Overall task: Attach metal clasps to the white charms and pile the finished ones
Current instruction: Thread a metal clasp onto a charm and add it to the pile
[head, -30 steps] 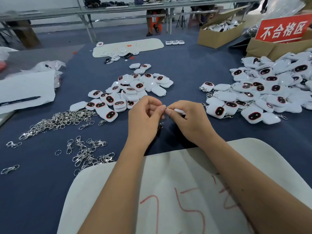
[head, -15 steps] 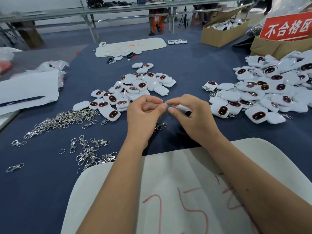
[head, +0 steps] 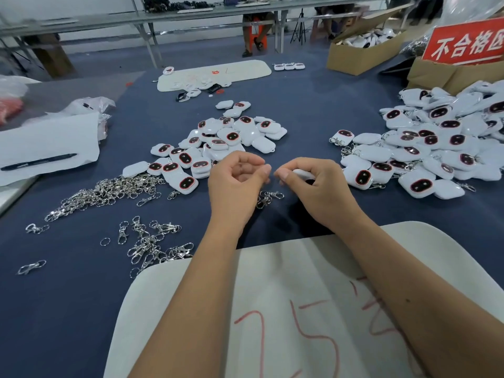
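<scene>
Table: dark blue felt cover
Background: metal-framed workbench, cardboard boxes, red sign

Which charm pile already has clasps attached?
The right-hand pile, below the red sign: metal clasps poke out at its edges. The centre pile shows bare charms.

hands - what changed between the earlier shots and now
The fingertips, pressed together earlier, have drawn slightly apart. The right hand still grips the white charm; the left hand stays curled. A clasp now shows beneath them. The piles are unmoved.
</scene>
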Action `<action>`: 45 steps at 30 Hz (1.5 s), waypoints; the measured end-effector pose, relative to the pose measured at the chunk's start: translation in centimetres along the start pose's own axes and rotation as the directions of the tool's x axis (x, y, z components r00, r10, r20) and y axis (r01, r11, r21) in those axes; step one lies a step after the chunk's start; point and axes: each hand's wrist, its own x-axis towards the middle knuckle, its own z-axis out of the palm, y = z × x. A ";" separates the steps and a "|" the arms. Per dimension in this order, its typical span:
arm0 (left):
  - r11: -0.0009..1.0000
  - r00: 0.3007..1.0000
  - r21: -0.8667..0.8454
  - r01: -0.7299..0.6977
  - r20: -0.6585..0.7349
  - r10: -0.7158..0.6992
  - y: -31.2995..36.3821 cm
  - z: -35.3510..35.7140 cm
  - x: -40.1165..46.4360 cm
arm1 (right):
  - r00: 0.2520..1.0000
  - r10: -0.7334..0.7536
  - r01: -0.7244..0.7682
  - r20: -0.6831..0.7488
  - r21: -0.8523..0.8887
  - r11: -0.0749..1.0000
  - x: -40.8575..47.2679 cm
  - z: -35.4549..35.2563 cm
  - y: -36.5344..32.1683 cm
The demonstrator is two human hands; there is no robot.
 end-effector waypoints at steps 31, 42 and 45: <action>0.642 0.981 0.742 -0.192 0.170 0.097 -0.5 0.0 -0.3 | 0.981 0.026 0.067 0.190 -0.468 0.881 0.3 0.9 0.4; 0.553 0.952 0.776 -0.304 0.261 0.158 -0.8 0.3 0.0 | 0.996 0.032 0.001 0.078 -0.391 0.921 0.3 0.7 0.4; 0.768 0.962 0.584 -0.264 0.213 0.169 -0.6 0.4 0.1 | 0.998 -0.061 0.065 0.022 -0.351 0.934 0.3 0.6 0.2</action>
